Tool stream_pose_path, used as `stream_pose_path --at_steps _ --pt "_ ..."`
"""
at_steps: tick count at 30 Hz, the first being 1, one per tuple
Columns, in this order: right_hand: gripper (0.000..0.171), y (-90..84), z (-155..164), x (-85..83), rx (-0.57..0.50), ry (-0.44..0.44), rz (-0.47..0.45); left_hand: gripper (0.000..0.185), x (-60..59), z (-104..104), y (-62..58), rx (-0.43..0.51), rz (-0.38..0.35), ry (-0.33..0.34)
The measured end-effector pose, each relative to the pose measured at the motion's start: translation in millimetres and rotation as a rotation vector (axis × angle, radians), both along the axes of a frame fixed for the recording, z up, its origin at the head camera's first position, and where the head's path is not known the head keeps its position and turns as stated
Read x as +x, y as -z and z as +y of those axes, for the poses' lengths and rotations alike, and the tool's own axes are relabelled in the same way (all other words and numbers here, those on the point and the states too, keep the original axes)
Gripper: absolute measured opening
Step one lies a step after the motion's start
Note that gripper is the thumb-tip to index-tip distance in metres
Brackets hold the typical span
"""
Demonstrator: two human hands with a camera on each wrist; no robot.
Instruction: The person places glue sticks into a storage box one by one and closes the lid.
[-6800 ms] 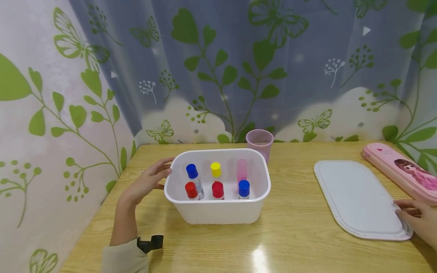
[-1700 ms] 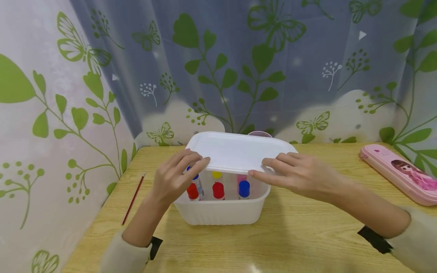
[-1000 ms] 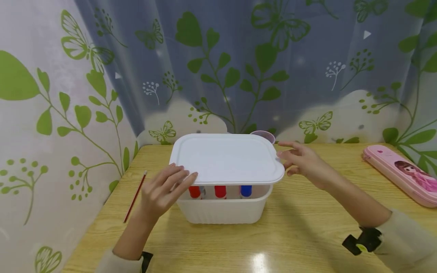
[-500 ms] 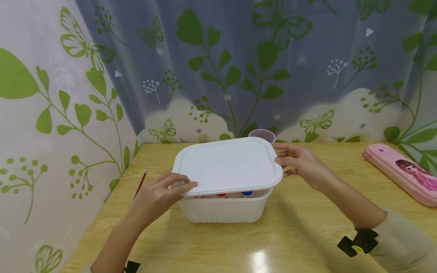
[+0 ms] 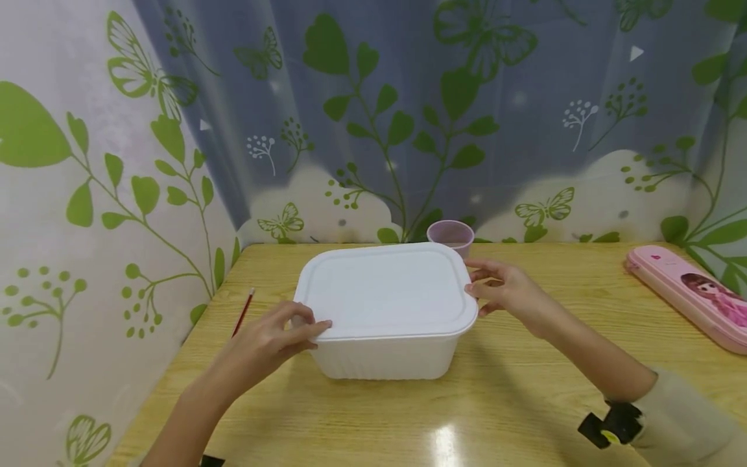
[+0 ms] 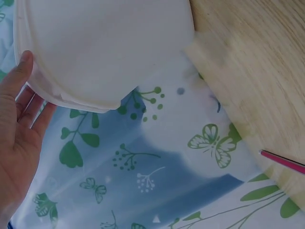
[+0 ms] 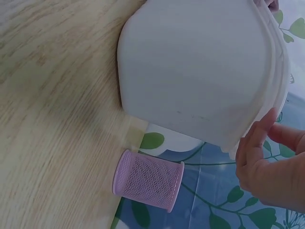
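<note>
A white plastic box [image 5: 379,358] stands mid-table with its white lid [image 5: 385,288] lying flat on top; whatever is inside is hidden. My left hand [image 5: 309,327] holds the lid's front left corner, thumb on the rim and fingers just under it. In the left wrist view the left hand [image 6: 19,119] has its thumb tip against the lid [image 6: 105,43] edge. My right hand [image 5: 481,292] pinches the lid's right edge. Seen from the right wrist, the right hand [image 7: 267,162] has its fingertips on the rim of the box [image 7: 190,71].
A pink mesh cup [image 5: 450,235] stands just behind the box, also seen as the mesh cup [image 7: 148,180]. A pink pencil case [image 5: 688,295] lies at the far right. A red pencil [image 5: 243,312] lies near the table's left edge. Curtains hang close behind and to the left.
The lid was carried from the table's right side over the box and lowered from a tilt until it lies flat, covering the coloured-capped bottles. Both hands stay at its edges.
</note>
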State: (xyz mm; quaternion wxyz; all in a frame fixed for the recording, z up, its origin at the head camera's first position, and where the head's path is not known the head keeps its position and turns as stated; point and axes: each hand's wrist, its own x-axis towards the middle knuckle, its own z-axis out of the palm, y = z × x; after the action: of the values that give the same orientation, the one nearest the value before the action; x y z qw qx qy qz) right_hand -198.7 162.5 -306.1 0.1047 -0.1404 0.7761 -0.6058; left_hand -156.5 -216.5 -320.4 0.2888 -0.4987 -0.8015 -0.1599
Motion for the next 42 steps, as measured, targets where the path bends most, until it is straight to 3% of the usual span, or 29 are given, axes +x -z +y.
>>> stream_pose_path --at_steps 13,24,35,39,42 --pt "0.056 -2.3 -5.2 -0.4 0.178 -0.017 0.048 0.036 -2.0 -4.6 5.0 0.012 -0.070 -0.008" --pt "0.057 -4.8 -12.4 2.5 0.174 -0.024 0.046 0.034 -1.6 -7.6 10.1 0.018 -0.068 -0.031" --pt "0.057 1.1 -10.9 5.3 0.093 -0.003 -0.008 0.034 -3.3 -9.8 15.1 0.047 -0.089 -0.028" --pt "0.057 1.6 -11.3 5.9 0.086 0.001 -0.022 0.033 -3.6 -9.2 17.2 0.061 -0.056 -0.017" --pt "0.057 1.6 -11.0 6.0 0.089 0.008 -0.033 0.033 -3.9 -6.9 19.6 0.069 0.018 -0.019"
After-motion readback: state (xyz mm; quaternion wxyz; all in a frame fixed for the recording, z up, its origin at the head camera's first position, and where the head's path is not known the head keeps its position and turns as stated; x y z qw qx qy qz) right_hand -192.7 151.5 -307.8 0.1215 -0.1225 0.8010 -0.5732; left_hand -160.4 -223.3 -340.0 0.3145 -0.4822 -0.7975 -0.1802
